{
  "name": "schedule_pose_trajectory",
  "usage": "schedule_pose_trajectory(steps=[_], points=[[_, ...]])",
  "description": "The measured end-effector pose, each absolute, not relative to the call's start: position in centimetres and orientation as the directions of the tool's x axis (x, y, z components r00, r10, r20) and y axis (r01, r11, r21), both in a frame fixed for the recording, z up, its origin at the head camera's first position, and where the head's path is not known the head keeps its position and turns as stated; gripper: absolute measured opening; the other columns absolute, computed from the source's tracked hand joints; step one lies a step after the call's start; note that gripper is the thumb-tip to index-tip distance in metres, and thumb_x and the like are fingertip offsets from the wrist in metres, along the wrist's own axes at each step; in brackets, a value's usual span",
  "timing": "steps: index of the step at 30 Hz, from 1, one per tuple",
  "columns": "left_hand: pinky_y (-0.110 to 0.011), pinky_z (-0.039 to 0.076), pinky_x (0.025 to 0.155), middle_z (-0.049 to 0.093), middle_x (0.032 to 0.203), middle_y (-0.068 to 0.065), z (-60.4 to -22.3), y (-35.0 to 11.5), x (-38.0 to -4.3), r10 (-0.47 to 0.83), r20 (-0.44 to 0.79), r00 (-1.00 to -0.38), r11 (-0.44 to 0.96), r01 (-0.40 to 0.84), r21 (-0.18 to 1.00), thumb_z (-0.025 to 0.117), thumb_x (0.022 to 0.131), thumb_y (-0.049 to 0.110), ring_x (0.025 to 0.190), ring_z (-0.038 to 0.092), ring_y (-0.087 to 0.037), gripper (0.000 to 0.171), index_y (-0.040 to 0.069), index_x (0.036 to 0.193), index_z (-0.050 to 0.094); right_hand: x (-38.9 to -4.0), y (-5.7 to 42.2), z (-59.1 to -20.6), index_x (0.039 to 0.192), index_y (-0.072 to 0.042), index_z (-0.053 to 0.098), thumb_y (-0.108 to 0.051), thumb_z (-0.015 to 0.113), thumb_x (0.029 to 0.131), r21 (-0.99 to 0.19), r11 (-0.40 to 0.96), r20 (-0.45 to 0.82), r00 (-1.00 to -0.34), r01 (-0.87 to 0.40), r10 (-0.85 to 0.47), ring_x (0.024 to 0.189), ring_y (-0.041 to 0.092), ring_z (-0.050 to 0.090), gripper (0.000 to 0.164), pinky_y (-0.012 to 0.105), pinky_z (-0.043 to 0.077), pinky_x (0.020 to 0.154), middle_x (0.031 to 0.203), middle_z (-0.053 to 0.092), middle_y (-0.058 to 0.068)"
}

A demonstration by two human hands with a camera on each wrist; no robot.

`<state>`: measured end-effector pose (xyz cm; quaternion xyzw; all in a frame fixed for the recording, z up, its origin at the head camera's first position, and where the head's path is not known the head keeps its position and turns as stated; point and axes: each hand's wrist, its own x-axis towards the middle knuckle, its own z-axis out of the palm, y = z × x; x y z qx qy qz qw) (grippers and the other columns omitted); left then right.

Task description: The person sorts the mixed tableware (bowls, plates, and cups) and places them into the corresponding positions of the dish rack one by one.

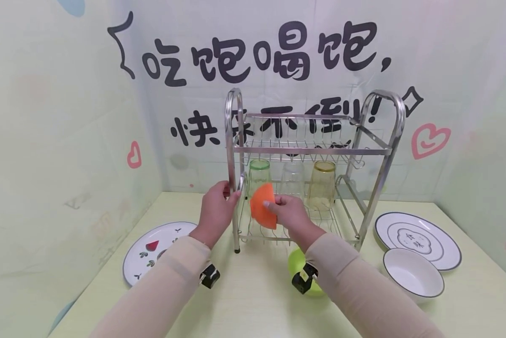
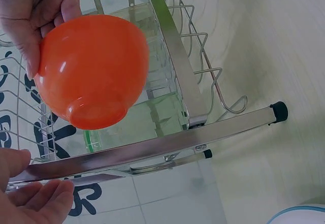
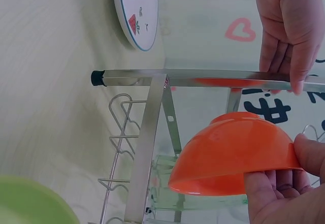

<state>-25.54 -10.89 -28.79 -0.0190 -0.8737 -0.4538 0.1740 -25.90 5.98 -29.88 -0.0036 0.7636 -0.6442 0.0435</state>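
Observation:
My right hand (image 1: 294,215) pinches an orange bowl (image 1: 262,206) by its rim, thumb on the outside and fingers inside. The bowl is turned on its side, its base facing left, at the left part of a two-tier metal dish rack (image 1: 312,151). My left hand (image 1: 216,209) grips the rack's left front post, with thumb and fingers on either side of it in the left wrist view. Upside-down glasses stand on the lower tier: a green glass (image 1: 259,169) partly hidden by the bowl, a clear glass (image 1: 293,176) and an amber glass (image 1: 322,185).
A lime-green bowl (image 1: 296,260) sits before the rack, partly under my right wrist. To the left lies a white plate with watermelon prints (image 1: 136,256), partly covered by my sleeve. On the right, a white bowl (image 1: 413,272) overlaps a white patterned plate (image 1: 449,253).

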Motion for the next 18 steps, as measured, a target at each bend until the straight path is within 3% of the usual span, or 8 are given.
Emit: schedule_pose_trajectory(steps=[4, 10, 14, 18], points=[[-0.038, 0.054, 0.078, 0.065, 0.108, -0.017, -29.1, -10.8, -25.6, -0.115, 0.316, -0.942, 0.578, 0.196, 0.792, 0.058, 0.097, 0.015, 0.092, 0.059, -0.026, 0.031, -0.003, 0.122, 0.057, -26.2, 5.6, -30.1, 0.117, 0.004, 0.063, -0.012, 0.064, 0.094, -0.989, 0.125, -0.082, -0.995, 0.075, -0.049, 0.105, 0.032, 0.062, 0.028, 0.044, 0.051, 0.092, 0.120, 0.062, 0.018], [-0.033, 0.049, 0.066, 0.064, 0.093, -0.014, -29.1, -10.8, -25.7, -0.114, 0.331, -0.937, 0.592, 0.203, 0.780, 0.058, 0.097, 0.014, 0.078, 0.055, -0.023, 0.019, -0.002, 0.106, 0.061, -26.8, 4.7, -30.4, 0.108, 0.004, 0.064, -0.012, 0.062, 0.094, -0.993, 0.067, -0.104, -0.993, 0.101, -0.047, 0.103, 0.032, 0.065, 0.021, 0.044, 0.051, 0.092, 0.118, 0.062, 0.017], [-0.032, 0.047, 0.062, 0.063, 0.085, -0.013, -28.9, -10.9, -25.6, -0.112, 0.340, -0.934, 0.616, 0.203, 0.761, 0.059, 0.097, 0.014, 0.073, 0.053, -0.023, 0.016, -0.001, 0.098, 0.062, -27.0, 4.3, -30.5, 0.099, 0.002, 0.061, -0.012, 0.063, 0.094, -0.991, 0.041, -0.131, -0.991, 0.130, -0.039, 0.103, 0.031, 0.065, 0.015, 0.044, 0.051, 0.092, 0.119, 0.062, 0.017], [-0.032, 0.047, 0.062, 0.064, 0.085, -0.013, -28.9, -11.0, -25.7, -0.109, 0.342, -0.933, 0.632, 0.201, 0.748, 0.059, 0.096, 0.013, 0.073, 0.054, -0.023, 0.016, -0.002, 0.100, 0.063, -27.2, 4.0, -30.8, 0.101, 0.003, 0.061, -0.013, 0.063, 0.094, -0.987, 0.030, -0.159, -0.987, 0.158, -0.036, 0.106, 0.033, 0.064, 0.018, 0.043, 0.050, 0.094, 0.122, 0.062, 0.019]])
